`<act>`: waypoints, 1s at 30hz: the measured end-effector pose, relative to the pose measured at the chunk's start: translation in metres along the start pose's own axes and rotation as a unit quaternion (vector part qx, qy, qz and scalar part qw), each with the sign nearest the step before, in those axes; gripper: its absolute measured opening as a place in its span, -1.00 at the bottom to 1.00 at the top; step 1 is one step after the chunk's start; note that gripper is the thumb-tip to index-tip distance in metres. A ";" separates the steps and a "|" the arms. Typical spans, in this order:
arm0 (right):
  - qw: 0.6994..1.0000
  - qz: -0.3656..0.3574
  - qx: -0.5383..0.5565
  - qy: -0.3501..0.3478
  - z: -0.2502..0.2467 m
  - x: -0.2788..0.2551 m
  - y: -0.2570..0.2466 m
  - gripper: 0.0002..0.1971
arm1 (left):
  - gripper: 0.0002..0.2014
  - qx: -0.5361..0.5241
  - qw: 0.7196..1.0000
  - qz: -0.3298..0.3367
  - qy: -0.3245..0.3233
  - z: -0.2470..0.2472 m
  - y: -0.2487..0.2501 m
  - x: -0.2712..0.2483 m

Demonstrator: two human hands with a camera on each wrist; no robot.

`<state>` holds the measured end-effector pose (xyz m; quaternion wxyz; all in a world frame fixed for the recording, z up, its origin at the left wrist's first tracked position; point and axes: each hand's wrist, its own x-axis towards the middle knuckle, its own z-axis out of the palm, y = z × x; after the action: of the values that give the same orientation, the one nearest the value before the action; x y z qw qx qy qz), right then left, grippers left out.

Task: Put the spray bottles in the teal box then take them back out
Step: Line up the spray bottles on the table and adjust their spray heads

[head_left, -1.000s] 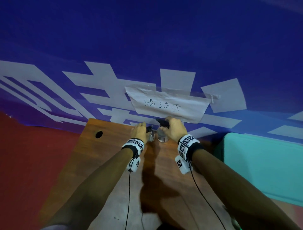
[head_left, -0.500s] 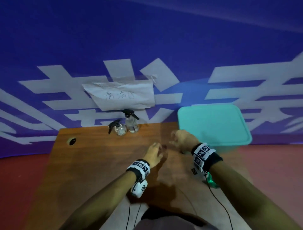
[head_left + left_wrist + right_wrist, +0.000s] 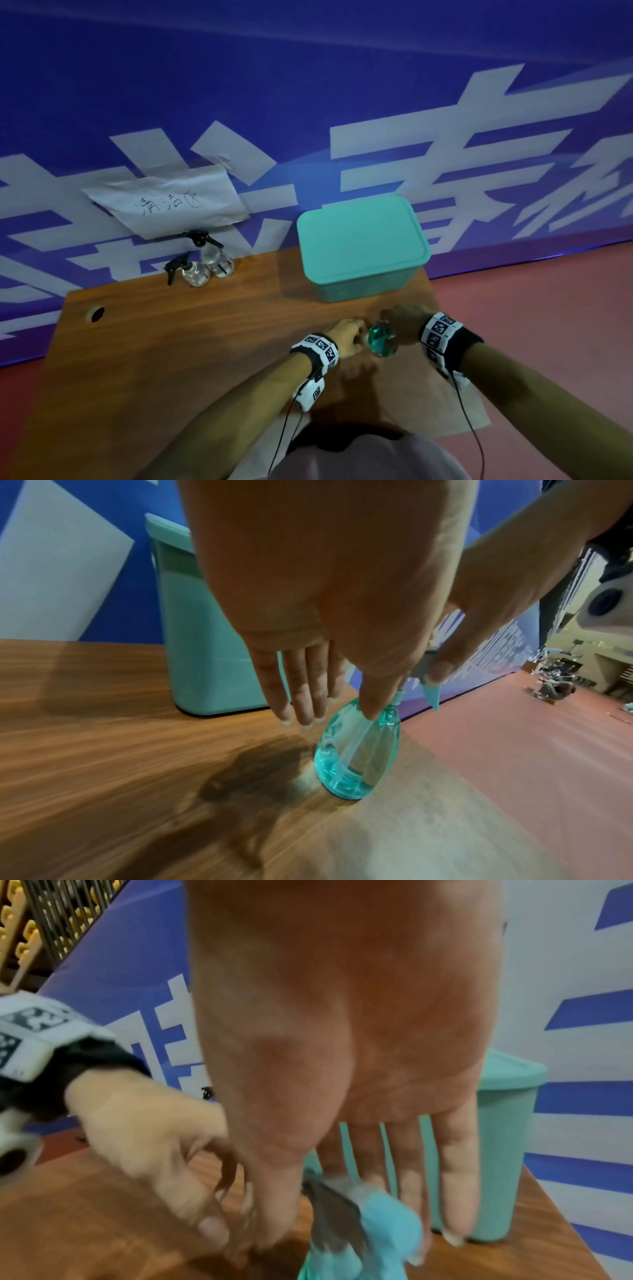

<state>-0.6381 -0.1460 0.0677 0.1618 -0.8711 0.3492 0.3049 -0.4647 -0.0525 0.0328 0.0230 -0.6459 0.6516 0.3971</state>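
Teal plastic, see-through — both hands on the spray bottle (image 3: 356,753) now!

It stands upright on the worktop (image 3: 171,342) near the right front edge, tinted, with a pale trigger head, a dip tube showing inside and clear liquid low down. My right hand (image 3: 404,323) pinches the trigger head from above, thumb and fingers curled onto it; my left hand (image 3: 335,593) hangs with straight fingers, thumb just touching the neck, gripping nothing. Just behind sits the teal box (image 3: 363,246), lid on. Two clear spray bottles (image 3: 205,267) with black triggers stand well apart, at the back beside each other. I reckon this is loading, or barely begun: that lid must come off first, then bottles go in upright.
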 end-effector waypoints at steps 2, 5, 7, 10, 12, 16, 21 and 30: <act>1.000 0.008 -0.010 0.020 0.003 -0.006 0.003 -0.59 | -0.65 0.007 1.000 -0.012 0.000 0.001 0.011 0.001; 0.999 -0.003 -0.017 0.051 0.005 -0.011 0.004 -0.62 | -0.59 0.026 0.999 -0.028 0.002 -0.001 0.023 0.001; 0.997 -0.022 -0.020 0.070 0.005 -0.013 0.005 -0.60 | -0.57 0.029 0.999 -0.042 0.008 -0.004 0.029 0.000; 0.995 -0.057 -0.038 0.074 -0.001 -0.012 0.003 -0.56 | -0.57 0.021 0.997 -0.063 0.036 -0.004 0.032 -0.003; 0.991 -0.080 -0.076 0.075 -0.007 -0.010 0.000 -0.58 | -0.56 0.004 0.995 -0.077 0.057 -0.001 0.032 -0.008; 0.984 -0.109 -0.102 0.097 -0.019 0.002 -0.016 -0.76 | -0.68 -0.043 0.985 -0.121 0.112 -0.002 0.030 -0.020; 0.980 -0.156 -0.056 0.113 -0.042 0.010 -0.056 -0.81 | -0.81 -0.035 0.964 -0.182 0.189 -0.018 0.008 -0.044; 0.977 -0.181 -0.016 0.109 -0.061 0.087 -0.140 -0.79 | -0.72 0.125 0.952 -0.258 0.103 -0.071 -0.085 -0.078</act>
<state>-0.4640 -0.1225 0.0676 0.1611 -0.9505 0.1965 0.1790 -0.3445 -0.0144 0.0827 0.1380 -0.8213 0.5062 0.2239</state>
